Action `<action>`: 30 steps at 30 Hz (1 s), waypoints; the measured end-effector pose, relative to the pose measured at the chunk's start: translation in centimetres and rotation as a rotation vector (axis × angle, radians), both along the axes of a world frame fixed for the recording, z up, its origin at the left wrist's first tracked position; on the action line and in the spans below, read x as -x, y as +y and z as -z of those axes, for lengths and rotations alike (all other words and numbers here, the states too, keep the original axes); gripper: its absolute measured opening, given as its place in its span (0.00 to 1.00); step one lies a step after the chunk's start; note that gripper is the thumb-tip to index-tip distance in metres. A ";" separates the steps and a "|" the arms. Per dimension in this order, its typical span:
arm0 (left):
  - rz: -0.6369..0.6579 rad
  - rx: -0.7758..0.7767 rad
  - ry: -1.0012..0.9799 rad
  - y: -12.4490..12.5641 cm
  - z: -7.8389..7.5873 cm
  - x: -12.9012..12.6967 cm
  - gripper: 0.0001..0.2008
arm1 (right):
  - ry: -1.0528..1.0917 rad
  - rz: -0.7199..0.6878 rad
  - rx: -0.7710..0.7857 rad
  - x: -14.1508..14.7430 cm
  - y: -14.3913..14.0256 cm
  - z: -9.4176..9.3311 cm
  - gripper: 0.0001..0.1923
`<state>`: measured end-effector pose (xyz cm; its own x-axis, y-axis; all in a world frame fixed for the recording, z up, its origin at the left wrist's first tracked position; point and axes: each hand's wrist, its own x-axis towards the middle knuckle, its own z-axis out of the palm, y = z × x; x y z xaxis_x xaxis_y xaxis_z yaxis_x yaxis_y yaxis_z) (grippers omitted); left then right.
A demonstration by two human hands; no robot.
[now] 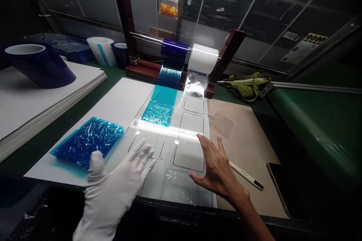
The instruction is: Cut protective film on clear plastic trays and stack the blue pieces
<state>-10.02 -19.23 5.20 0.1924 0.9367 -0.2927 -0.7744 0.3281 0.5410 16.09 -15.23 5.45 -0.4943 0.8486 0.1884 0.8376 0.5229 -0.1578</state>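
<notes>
1. Head view, hands: the left hand (115,186), in a white glove, is held flat with its fingers spread, holding nothing. It hovers at the near edge of the clear template sheet (158,158), just right of the stack of blue film pieces (87,141).
2. The right hand (216,169) is bare, open, with its fingers spread and holding nothing. It is over the right part of the template sheet, near the rectangular outlines drawn there; whether it touches the sheet cannot be told.
3. The template sheet lies in the middle of the surface (313,120), partly over a white board (121,99). A strip of blue film (160,107) runs onto it from the blue roll (174,53) on the wooden dispenser stand (141,69). A clear strip hangs from the white roll (203,58) beside it.
4. To the right lies a brown mat (249,147). It carries a small clear plate (221,123), a white pen (245,175) just right of the right hand, and a dark phone (279,184) near the edge.
5. At the far left, a large dark blue roll (39,64) lies tilted on a stack of white boards (42,101). A green pouch (249,84) sits behind the mat.
</notes>
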 end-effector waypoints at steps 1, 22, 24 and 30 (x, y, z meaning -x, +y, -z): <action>-0.029 -0.009 0.034 -0.1 -0.2 0.5 0.46 | -0.012 0.002 0.009 0.0 0.4 0.4 0.51; -0.117 0.069 -0.401 1.4 0.4 1.0 0.46 | -0.027 -0.030 0.089 -0.4 2.9 3.5 0.63; -0.090 0.036 -0.449 1.4 0.8 1.1 0.46 | -0.002 0.016 0.042 -1.3 3.5 3.5 0.59; -0.025 -0.092 -0.570 1.2 2.1 0.9 0.46 | 0.280 0.476 -0.088 -4.8 9.5 3.7 0.26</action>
<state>-10.95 -18.03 3.09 0.2729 0.9597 -0.0665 -0.9589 0.2769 0.0618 20.92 -5.73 1.80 0.0187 0.9411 0.3376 0.9169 0.1185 -0.3811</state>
